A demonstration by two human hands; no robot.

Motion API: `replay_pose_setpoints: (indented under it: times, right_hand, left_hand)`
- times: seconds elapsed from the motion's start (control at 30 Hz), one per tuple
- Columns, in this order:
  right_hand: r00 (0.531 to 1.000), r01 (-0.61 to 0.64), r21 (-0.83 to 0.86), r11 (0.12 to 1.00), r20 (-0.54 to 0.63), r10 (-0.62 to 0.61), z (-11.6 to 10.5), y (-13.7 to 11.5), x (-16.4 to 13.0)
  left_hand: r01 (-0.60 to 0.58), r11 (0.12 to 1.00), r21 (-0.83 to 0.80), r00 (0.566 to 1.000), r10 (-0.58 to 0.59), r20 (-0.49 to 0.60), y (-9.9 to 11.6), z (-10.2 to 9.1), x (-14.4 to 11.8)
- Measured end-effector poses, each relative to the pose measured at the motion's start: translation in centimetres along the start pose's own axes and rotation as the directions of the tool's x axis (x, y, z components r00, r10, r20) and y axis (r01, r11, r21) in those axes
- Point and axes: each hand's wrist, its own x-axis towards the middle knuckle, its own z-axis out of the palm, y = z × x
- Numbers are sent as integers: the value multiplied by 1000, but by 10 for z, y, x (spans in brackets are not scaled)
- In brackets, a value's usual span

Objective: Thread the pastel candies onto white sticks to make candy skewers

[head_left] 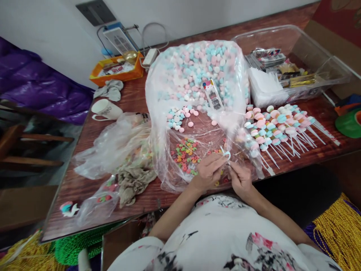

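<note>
Two hands, one candy ring

Both hands meet at the near edge of the big clear candy bag (194,75), which slumps open across the wooden table (84,143). The left hand (208,171) pinches a small pale ring candy (226,154) between thumb and fingertips, and the right hand (240,178) closes in just beside it, fingers bent; whether it holds a thin white stick I cannot tell. Inside the bag's mouth, just beyond the hands, lie colourful cereal-like loops (184,154), and further in, pink, blue and white round candies (197,64). Right of the bag, finished candy skewers (278,126) lie in a fanned row, and behind them stands a clear plastic bin (324,56). Left of the bag rest a crumpled smaller bag (118,143), a tipped white mug (105,110) and an orange tray (117,73).
</note>
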Motion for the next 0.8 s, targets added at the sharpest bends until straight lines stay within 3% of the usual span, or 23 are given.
replay_pose_setpoints:
  times: [0.2,0.27,0.33,0.4,0.5,0.6,0.7,0.8]
  right_hand:
    - [989,-146,-76,986,-43,143,-16,7,8]
    - [989,-150,-105,983,-30,148,-20,11,9]
    - [991,-133,-143,981,-13,133,-21,13,9]
    - [994,-105,-189,976,12,109,-21,15,7]
    - [997,-49,-244,968,53,63,-18,17,5]
    - [997,-47,-254,966,44,60,-17,19,4]
    - [997,-70,-217,974,12,75,-17,22,4]
    - [997,-74,-195,978,14,78,-15,22,5]
  left_hand:
    - [235,971,45,971,-236,36,-4,-21,-17]
    - [201,974,106,956,-218,197,-1,-26,-25]
    - [129,975,180,910,-188,369,3,-25,-32]
    - [101,970,219,881,-190,433,6,-21,-35]
    - [182,973,144,889,-225,399,3,-20,-28]
    - [324,945,40,917,-324,234,-14,-28,-9]
    - [438,899,-21,898,-437,60,-43,-36,17]
    - [475,878,61,876,-478,59,-79,-37,48]
